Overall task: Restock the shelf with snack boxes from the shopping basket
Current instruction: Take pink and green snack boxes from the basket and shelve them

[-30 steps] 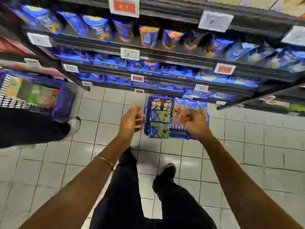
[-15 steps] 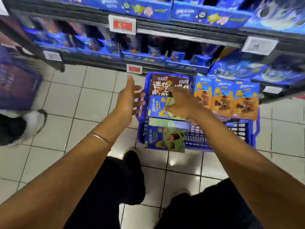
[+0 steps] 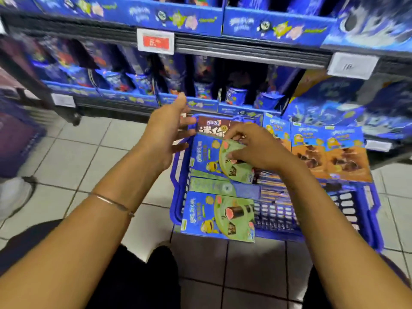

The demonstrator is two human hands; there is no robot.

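**Change since the earlier frame:** the right hand (image 3: 252, 150) has come down from above the boxes onto the upper green-and-blue box (image 3: 207, 157). The left hand (image 3: 167, 134) stays at the basket's left side. The view sits closer to the basket.

**Right hand:** fingers curled over the top edge of the upper green-and-blue box, thumb on its printed face, pinching it. The box is inside the basket, in the left row.

**Left hand:** fingers straight and spread, thumb up, palm turned toward the right hand, holding nothing. It sits by the basket's far left corner. There is a thin bracelet (image 3: 111, 202) on the wrist.

**Shopping basket (image 3: 176, 197):** blue plastic, on the tiled floor (image 3: 78, 152), just in front of the bottom shelf.
- Left row, far to near:
  - brown box (image 3: 211, 128)
  - upper green-and-blue box
  - narrow box (image 3: 214, 187), showing a green and blue side
  - near green-and-blue box (image 3: 218, 217), its lower edge covering the basket's near rim
- Far right: orange-and-blue boxes (image 3: 312, 139), upright, side by side.

**Shelf (image 3: 245, 52):** dark rails carrying blue display trays. Blue tubs (image 3: 236, 94) stand on the lower level.
- red price tag (image 3: 156, 42) on the rail
- white tag (image 3: 352, 66) to its right

**Left edge:** white shoe (image 3: 13, 195), blurred.
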